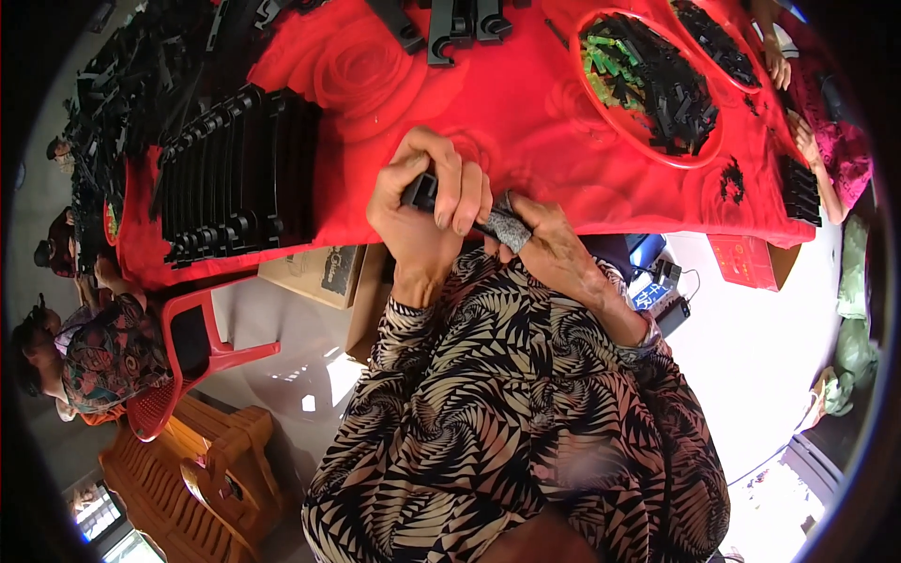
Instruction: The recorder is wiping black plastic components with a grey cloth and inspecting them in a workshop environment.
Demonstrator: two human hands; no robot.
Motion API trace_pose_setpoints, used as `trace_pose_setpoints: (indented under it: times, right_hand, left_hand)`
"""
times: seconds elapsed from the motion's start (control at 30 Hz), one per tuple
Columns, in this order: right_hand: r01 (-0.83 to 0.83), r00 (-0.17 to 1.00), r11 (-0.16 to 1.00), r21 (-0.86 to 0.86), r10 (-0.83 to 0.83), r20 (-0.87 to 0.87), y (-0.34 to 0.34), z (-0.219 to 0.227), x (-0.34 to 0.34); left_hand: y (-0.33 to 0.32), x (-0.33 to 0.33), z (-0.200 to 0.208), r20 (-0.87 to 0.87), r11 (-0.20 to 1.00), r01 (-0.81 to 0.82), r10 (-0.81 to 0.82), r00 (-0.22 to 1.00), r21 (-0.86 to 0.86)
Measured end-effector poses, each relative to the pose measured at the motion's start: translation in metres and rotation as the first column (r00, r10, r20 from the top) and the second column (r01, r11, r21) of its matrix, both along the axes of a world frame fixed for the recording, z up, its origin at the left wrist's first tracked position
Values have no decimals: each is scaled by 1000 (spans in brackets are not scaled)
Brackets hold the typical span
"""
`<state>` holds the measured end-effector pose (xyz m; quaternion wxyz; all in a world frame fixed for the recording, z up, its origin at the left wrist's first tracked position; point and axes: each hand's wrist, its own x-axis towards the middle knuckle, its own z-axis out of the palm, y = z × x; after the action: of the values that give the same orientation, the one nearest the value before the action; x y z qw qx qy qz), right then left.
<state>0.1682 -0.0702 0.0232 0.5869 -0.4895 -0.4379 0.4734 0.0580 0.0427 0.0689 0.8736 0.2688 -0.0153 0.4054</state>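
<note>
In front of my body, near the table's front edge, a long black plastic part (421, 192) slants between my two hands. The fingers of my left hand (427, 206) are closed round its upper end. My right hand (560, 251) is closed at the lower end, beside a grey speckled wrap (507, 231); whether that wrap is on the fingers or on the part I cannot tell. My palms and fingers hide most of the part. Left of my hands, a stack of long black plastic parts (239, 174) lies in a neat row on the red tablecloth (375, 103).
A red-rimmed basket (610, 141) holds small black and green pieces, with a second basket (751, 84) beyond it. A heap of black parts (122, 103) fills the far left. Other people's hands (805, 139) work at the right. A red chair (202, 338) and cardboard box (314, 274) stand below.
</note>
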Motion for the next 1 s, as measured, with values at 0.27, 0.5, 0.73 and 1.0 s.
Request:
trace_pose_setpoints:
  times: [0.27,0.5,0.73,1.0]
  right_hand:
    - [53,898,999,7,-50,437,-4,18,3]
    - [92,928,996,17,-92,360,-5,10,4]
    - [-4,999,967,-256,17,50,-10,34,11]
    - [-66,998,966,-252,69,2,-16,71,3]
  left_hand:
    - [-9,-5,13,-2,980,-66,68,998,187]
    - [-16,4,16,-84,975,-71,90,992,213]
    - [16,2,-11,13,964,39,-37,999,-265]
    - [26,0,-26,217,900,184,-103,971,-396]
